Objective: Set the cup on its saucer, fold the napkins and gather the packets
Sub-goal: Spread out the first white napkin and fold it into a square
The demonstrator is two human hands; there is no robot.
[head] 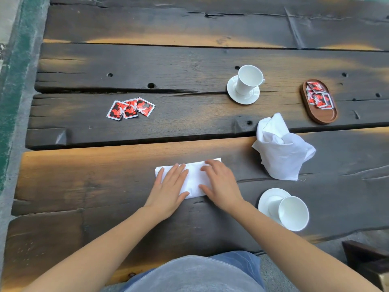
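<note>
hands [169,188] [221,184] flat on folded napkin [194,178]

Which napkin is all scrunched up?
The crumpled napkin is the one on the right, between the far cup and the near cup. The folded napkin lies flat under the left hand and right hand.
</note>
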